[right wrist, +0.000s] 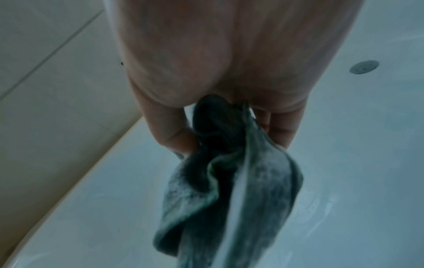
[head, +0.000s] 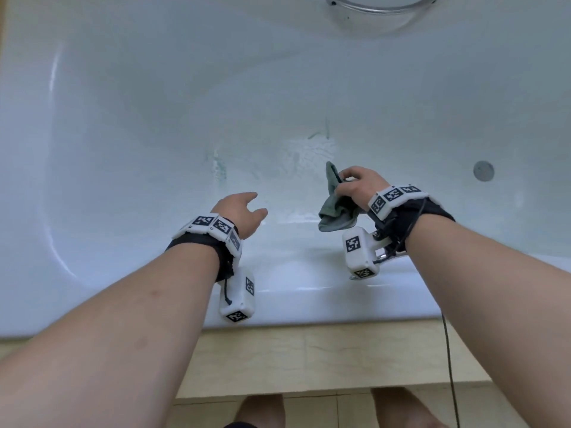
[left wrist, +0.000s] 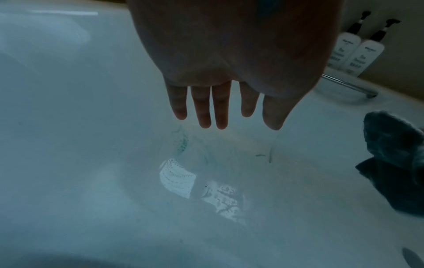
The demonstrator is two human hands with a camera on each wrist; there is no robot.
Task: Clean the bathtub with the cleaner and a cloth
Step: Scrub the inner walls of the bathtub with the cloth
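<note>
A white bathtub [head: 154, 125] fills the head view, with greenish cleaner streaks [head: 220, 168] and a wet foamy patch [head: 309, 149] on its floor. My right hand [head: 355, 185] grips a grey-green cloth [head: 335, 208] that hangs bunched above the tub's near side; in the right wrist view the cloth [right wrist: 229, 181] dangles from thumb and fingers. My left hand [head: 244, 211] hovers over the tub, empty. In the left wrist view its fingers [left wrist: 201, 108] are straight and spread above the cleaner streaks [left wrist: 182, 145]. No cleaner bottle is visible.
A round drain [head: 483, 170] sits at the tub's right. A chrome grab handle [head: 380, 6] is on the far rim. Two white pump bottles [left wrist: 358, 52] stand by the wall. Beige floor tiles [head: 309, 350] lie below the near rim [head: 309, 301].
</note>
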